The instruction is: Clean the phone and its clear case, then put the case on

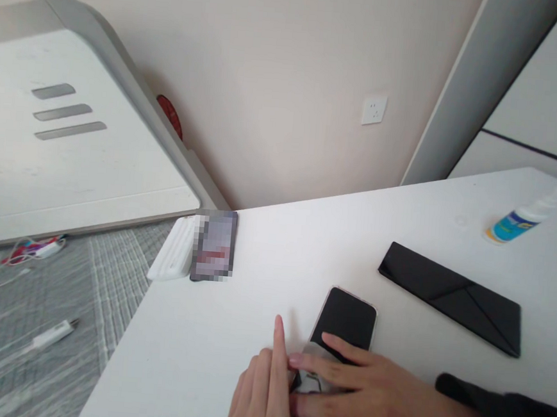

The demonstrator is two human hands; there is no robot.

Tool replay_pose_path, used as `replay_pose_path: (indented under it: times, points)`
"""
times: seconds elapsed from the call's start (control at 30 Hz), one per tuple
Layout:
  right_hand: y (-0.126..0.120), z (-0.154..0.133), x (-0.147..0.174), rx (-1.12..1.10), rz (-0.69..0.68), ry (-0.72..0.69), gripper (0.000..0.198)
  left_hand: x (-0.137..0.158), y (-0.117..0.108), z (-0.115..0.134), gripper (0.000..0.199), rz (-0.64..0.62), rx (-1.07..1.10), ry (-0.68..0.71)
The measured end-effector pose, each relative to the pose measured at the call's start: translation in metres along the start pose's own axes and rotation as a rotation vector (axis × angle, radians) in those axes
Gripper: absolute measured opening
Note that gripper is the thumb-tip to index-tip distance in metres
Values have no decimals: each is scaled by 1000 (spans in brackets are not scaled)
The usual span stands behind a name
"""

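Observation:
A phone with a dark screen and a pale edge lies at an angle on the white table. My right hand comes across it from the right, its fingers spread flat over the lower half. Under those fingers shows a thin light grey piece, whose kind I cannot make out. Along the phone's left edge is my left hand, with the index finger stretched out and the others slightly bent side by side. Its thumb is hidden, and the fingertips of my right hand touch or overlap it.
A long black glossy slab lies right of the phone, with a spray bottle behind it. At the left table edge are a blurred-out dark rectangular item and a white ridged object. Cables lie on a grey bed.

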State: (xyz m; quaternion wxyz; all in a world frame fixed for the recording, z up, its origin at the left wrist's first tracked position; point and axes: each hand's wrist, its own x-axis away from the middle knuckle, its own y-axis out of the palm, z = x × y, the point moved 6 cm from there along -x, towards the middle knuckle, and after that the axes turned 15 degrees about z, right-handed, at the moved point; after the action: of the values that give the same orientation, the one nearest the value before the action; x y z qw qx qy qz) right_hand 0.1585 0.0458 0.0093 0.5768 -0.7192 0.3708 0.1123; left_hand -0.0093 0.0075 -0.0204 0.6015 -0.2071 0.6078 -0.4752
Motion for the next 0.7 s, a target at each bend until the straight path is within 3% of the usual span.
replay_pose_path:
  times: [0.07,0.17,0.33,0.53,0.7]
  points:
    - [-5,10,1,75,36,85,32,-1,0,-1,95,-31,47,26]
    - [-18,27,7,238,130,269,45,-1,1,-4,126,-96,138,52]
    - [-1,-10,0,-5,-76,31,29,1,2,-6,136,-143,114,3]
    - [-16,20,5,216,76,238,38,1,2,-4,164,-179,127,-58]
    - [0,-15,-2,-24,-71,19,28,-1,-2,-3,154,-143,134,-20]
